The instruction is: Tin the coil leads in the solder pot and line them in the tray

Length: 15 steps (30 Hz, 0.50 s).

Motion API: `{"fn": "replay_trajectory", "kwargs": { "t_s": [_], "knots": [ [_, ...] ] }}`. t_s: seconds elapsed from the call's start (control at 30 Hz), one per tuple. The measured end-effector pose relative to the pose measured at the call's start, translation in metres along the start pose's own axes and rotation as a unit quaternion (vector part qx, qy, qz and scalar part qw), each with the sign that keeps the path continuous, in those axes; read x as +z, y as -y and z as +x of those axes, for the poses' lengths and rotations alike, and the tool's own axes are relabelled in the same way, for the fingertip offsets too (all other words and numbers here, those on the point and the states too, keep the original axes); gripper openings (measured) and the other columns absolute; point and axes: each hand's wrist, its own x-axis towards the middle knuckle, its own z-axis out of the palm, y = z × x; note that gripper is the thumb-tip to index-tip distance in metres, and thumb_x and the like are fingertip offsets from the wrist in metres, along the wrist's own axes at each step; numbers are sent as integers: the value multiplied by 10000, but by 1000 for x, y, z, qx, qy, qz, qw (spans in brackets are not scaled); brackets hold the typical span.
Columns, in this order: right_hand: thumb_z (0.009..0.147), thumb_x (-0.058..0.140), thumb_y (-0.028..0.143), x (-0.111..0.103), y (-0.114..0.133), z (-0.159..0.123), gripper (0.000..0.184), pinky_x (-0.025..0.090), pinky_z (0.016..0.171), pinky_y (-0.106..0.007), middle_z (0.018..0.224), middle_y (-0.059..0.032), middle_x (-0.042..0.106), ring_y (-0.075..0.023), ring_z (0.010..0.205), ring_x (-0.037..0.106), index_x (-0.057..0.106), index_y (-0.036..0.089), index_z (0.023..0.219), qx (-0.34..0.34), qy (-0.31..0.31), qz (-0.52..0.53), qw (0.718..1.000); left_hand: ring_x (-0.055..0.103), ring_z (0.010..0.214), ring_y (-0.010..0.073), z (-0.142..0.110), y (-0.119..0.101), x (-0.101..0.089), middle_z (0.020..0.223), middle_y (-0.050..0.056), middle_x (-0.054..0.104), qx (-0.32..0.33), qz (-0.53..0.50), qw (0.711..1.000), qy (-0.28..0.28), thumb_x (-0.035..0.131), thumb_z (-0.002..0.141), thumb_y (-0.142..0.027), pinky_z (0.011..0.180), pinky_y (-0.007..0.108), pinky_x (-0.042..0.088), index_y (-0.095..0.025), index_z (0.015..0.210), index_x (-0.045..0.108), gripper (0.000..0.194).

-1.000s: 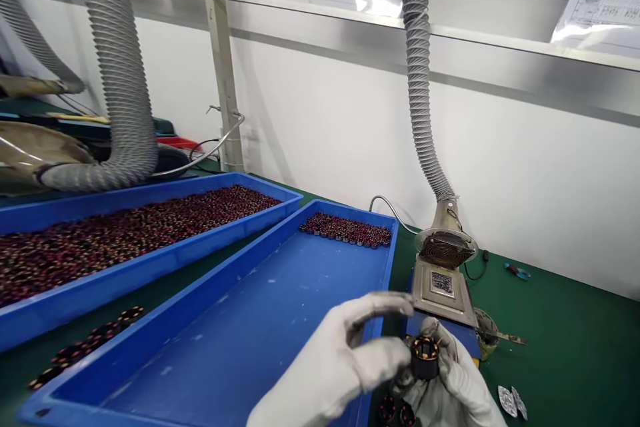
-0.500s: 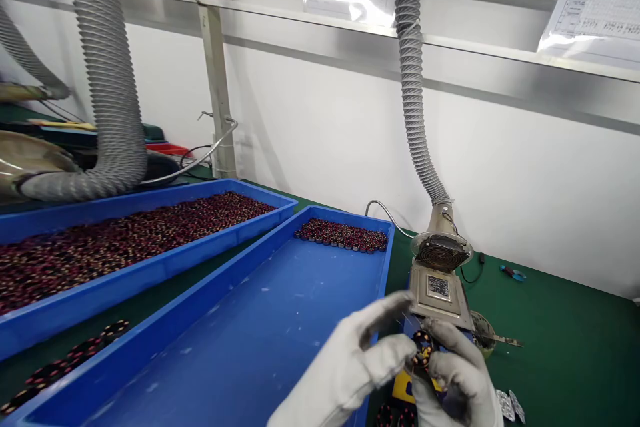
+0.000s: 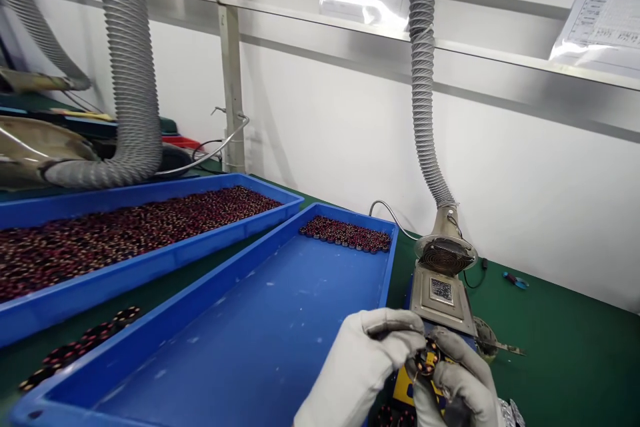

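Observation:
My right hand (image 3: pixel 463 374), in a white glove, grips a small round stator-like part (image 3: pixel 428 357), black with yellow and copper-coloured spots round its rim. Beside it, my gloved left hand (image 3: pixel 377 354) has its thumb and fingers pinched together at the part's upper left edge; what lies between those fingertips is too small to make out. Something dark (image 3: pixel 456 412) shows under the right fingers, its kind unclear. Below both hands is a yellow and dark-blue surface (image 3: pixel 401 387), partly hidden. More round black parts (image 3: pixel 393 416) lie at the bottom edge.
A long blue tray (image 3: pixel 210 347) holds rows of round parts (image 3: pixel 347 234) at its far end. Another blue tray (image 3: pixel 280 224) on the left is full of them. Behind my hands stand a metal-topped device (image 3: pixel 443 297) and an extraction hose (image 3: pixel 424 80). Small cutters (image 3: pixel 515 280) lie right.
My left thumb and forefinger have come together from being apart at the part. The right hand keeps its grip. The whole view has shifted slightly.

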Motion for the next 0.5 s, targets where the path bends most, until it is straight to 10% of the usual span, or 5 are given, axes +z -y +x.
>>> {"fn": "replay_trajectory", "kwargs": {
  "t_s": [0.17, 0.37, 0.5],
  "knots": [
    [729, 603, 123, 3, 4, -2, 89, 511, 683, -311, 924, -59, 597, -178, 804, 600, 555, 196, 743, 30, -2, 27, 999, 575, 564, 93, -3, 4, -9, 618, -26, 680, 110, -98, 986, -79, 584, 452, -79, 541, 151, 450, -196, 552, 693, 188],
    [731, 623, 179, 5, 6, -3, 82, 506, 677, -282, 901, -29, 595, -166, 805, 594, 562, 227, 759, 39, 3, 30, 999, 603, 584, 124, -7, -4, -2, 621, 5, 696, 0, -39, 999, -12, 670, 522, -105, 572, 199, 483, -159, 683, 701, 173],
    [720, 604, 131, 5, 9, -3, 121, 514, 613, -245, 921, -41, 581, -158, 794, 602, 549, 226, 772, 64, 17, 53, 996, 620, 587, 108, -4, 2, 2, 611, -11, 702, 38, -142, 984, -101, 727, 517, -170, 596, 174, 490, -169, 668, 683, 157]
  ]
}}
